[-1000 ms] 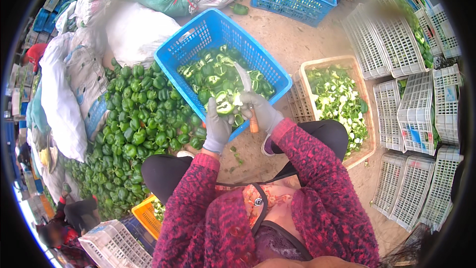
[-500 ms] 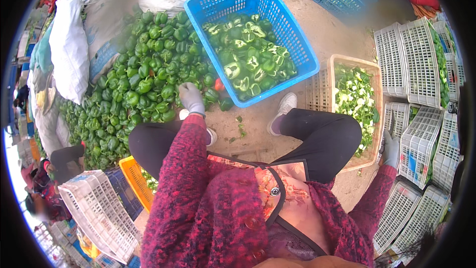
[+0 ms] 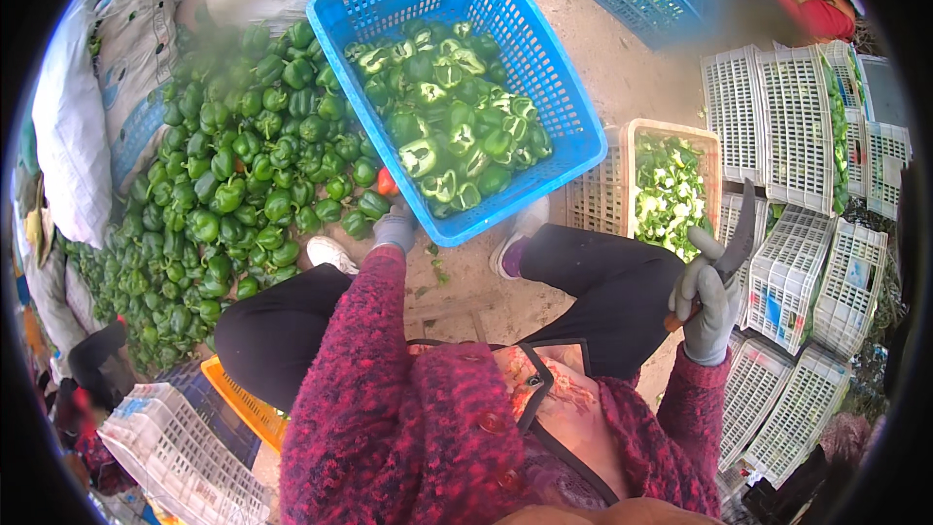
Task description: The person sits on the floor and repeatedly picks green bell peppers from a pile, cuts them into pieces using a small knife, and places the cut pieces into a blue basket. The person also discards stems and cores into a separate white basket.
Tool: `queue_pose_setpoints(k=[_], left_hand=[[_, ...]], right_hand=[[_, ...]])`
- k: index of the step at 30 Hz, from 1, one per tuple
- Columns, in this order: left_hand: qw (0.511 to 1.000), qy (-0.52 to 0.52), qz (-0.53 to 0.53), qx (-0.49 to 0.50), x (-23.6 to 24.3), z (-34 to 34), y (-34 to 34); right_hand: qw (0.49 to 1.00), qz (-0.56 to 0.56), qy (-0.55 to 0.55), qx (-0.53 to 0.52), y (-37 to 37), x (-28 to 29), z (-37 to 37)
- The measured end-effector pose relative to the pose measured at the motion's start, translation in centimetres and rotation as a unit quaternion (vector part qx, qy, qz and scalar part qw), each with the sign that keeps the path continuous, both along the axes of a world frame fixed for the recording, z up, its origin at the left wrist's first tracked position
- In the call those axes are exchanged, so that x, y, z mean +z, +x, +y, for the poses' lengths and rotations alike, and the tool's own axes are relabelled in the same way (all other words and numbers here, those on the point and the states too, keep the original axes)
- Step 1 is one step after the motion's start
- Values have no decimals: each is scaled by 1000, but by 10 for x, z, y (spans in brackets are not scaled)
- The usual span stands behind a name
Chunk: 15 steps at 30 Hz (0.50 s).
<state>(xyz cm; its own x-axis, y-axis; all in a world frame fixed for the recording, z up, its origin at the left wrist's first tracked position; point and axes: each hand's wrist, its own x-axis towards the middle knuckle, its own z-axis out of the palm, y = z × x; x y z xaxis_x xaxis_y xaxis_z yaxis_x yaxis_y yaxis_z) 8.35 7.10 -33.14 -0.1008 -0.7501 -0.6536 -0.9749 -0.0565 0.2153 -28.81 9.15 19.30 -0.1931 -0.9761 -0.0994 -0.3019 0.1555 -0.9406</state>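
My right hand (image 3: 707, 306), in a grey glove, is closed round the wooden handle of a knife (image 3: 741, 233) and held above the right knee. The knife's dark, curved blade points up and away. My left hand (image 3: 394, 230), gloved too, is low beside the near left corner of a blue plastic basket (image 3: 457, 233); its fingertips are hard to make out. Halved green peppers (image 3: 457, 122) lie in the basket. Next to the left hand, whole green peppers (image 3: 262, 204) spread in a large heap on the ground, with a red pepper (image 3: 387, 182) against the basket.
A cream crate (image 3: 719, 151) of pale and green pepper scraps stands beyond my right knee. Stacked white crates (image 3: 799, 126) line the right side. White sacks (image 3: 73, 136) lie behind the heap. An orange crate (image 3: 248, 406) sits by my left thigh. Another person's red sleeve (image 3: 826, 19) shows far right.
My left hand has moved from the heap's edge toward the basket's near corner. The right hand has come inward from beside the white crates, and the knife now shows in it. The view has shifted.
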Motion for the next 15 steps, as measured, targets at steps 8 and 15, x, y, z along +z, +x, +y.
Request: queue_pose_setpoints(k=[8,15], left_hand=[[711,155,532,432,158,-15,87],[548,80,744,374,370,-16,28]], right_hand=[[955,-114,213,172,78,-25,-50],[951,53,-82,292,136,-85,-46]])
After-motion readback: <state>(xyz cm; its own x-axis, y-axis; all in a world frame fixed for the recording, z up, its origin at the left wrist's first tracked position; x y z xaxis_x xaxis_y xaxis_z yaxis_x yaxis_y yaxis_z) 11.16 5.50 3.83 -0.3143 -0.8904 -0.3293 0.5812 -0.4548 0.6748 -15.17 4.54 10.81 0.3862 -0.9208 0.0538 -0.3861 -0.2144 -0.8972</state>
